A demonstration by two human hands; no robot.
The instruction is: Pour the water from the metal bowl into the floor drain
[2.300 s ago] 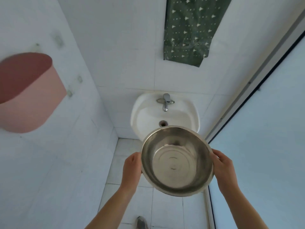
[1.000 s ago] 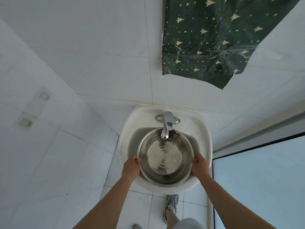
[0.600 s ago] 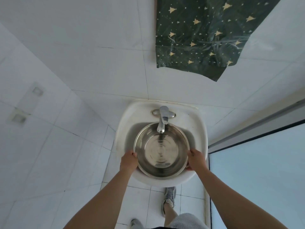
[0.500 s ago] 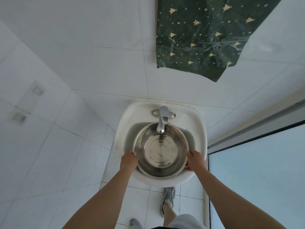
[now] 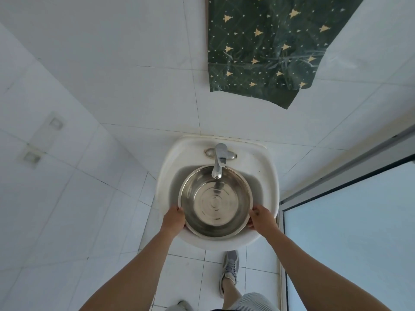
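I see the round shiny metal bowl [image 5: 215, 202] sitting in the white wall-mounted sink [image 5: 267, 169] at frame centre, under the chrome tap [image 5: 219, 162]; my left hand [image 5: 173, 219] and right hand [image 5: 261, 217] grasp its rim on opposite sides.

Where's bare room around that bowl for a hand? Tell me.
Free: sink basin either side of the metal bowl. Crowded: faucet spout overhangs its far rim; left hand and right hand hold the near sides.

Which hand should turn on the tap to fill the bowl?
Probably the right hand. Both hands grip the metal bowl in the sink, level under the faucet; neither is clearly closer, so the left hand would also work.
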